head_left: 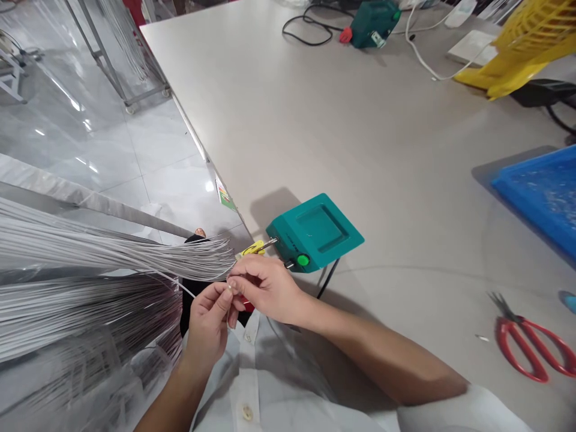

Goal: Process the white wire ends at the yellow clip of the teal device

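My left hand (210, 321) is closed in a pinch, and one white wire (183, 287) runs from the big bundle of white wires (180, 255) into its fingers. My right hand (269, 290) meets it fingertip to fingertip, pinching at the same spot. Something small and pale shows between the fingertips, too small to name. Just beyond the right hand is a teal box (310, 233) with a recessed top and a green knob (303, 260). Metal prongs stick out of its left side, with a yellow tag (252, 248) beside one.
Red-handled scissors (524, 342) lie at the right, near a blue tray (540, 186). A yellow fan (535, 42) and another green box (374, 24) with cables stand at the back of the table (382, 138). More wire bundles (90, 306) hang on my left.
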`<state>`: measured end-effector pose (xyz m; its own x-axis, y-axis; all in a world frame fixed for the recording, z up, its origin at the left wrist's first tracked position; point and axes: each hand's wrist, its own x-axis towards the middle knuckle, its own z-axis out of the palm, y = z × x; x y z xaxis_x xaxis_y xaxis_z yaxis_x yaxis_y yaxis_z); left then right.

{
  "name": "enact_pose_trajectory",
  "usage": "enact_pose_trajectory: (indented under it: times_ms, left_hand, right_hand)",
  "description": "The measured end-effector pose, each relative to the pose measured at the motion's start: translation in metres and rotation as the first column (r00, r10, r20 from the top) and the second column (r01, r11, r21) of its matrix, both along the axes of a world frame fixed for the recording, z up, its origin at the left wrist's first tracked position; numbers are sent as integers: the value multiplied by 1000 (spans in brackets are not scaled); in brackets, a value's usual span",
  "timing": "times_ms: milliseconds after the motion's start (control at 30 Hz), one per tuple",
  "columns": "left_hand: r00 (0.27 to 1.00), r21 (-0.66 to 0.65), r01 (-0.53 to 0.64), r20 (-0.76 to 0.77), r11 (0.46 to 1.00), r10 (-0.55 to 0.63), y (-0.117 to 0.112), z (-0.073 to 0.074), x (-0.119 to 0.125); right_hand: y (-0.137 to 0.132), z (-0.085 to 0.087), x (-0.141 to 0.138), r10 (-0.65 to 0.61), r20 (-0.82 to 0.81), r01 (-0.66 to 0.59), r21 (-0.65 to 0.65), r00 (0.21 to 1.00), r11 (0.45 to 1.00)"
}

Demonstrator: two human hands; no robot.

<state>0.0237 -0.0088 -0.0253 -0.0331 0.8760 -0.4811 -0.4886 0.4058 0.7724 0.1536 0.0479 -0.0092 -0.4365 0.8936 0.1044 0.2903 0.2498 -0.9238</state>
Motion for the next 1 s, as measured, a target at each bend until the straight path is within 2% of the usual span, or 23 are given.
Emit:
enact_pose_trajectory:
  times_ms: [200,333,400,467,567,700,767,867,1000]
  left_hand:
    - [997,30,-71,4,997,71,-2,-4,6]
    - [993,27,-119,9,993,119,-2,-5,6]
    - [992,16,-129,-6,991,129,-1,-4,3]
    - [992,5,-128,-19,992,128,0,-2,0]
    - [995,8,-96,-11,995,96,0,0,-1]
    - [999,38,-9,-45,999,11,0,-1,-1]
    - [993,58,34,-117,998,-27,1,-2,-3]
    - [952,63,109,-293,992,-86,1,-1,-9]
    - [878,44,120,-471,992,-85,1,0,-10]
  right_hand:
    - [-6,-2,-3,-79,62,74,75,995,994]
    - [-5,-1,2,-6,230,-45,215,973,976]
    - [-3,1,4,16,287,-85,228,958,970]
    - [-2,1,6,11,254,-59,181,967,982]
    - [-1,-1,5,-18,113,6,106,993,994]
    - [1,-3,5,80,67,-87,124,995,988]
    - [2,-3,6,109,130,-130,163,985,978]
    - [2,-3,7,86,318,-177,269,944,947]
    - [-1,-4,3,30,574,-326,420,818,847]
